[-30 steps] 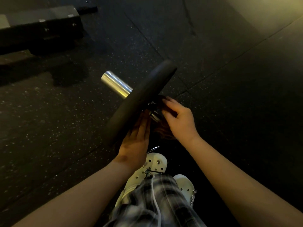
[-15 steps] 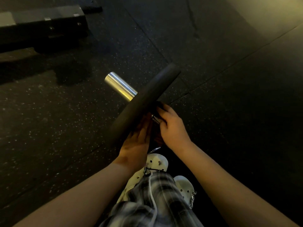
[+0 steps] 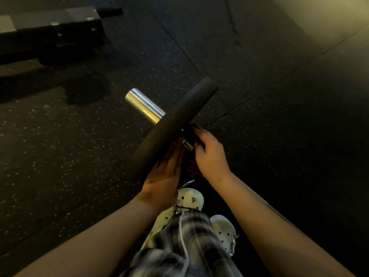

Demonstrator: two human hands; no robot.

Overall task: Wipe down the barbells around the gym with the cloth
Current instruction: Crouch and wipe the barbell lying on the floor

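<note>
A barbell lies on the dark rubber floor with its shiny steel sleeve end (image 3: 144, 106) pointing up-left. A black weight plate (image 3: 175, 124) sits on the sleeve, seen edge-on. My left hand (image 3: 164, 180) lies flat with fingers straight against the near face of the plate. My right hand (image 3: 210, 154) is curled around the bar just behind the plate, pressing a dark reddish cloth (image 3: 192, 166) onto it. Most of the cloth and the bar's shaft are hidden under my hands.
A low black platform block (image 3: 52, 35) stands at the upper left with a step below it. My white clogs (image 3: 189, 200) and plaid trousers (image 3: 185, 246) are right below the hands. Speckled rubber flooring (image 3: 60, 146) spreads all around.
My right hand has shifted a little along the bar beside the plate, back away from the plate after closing in. The left hand stays flat on the plate.
</note>
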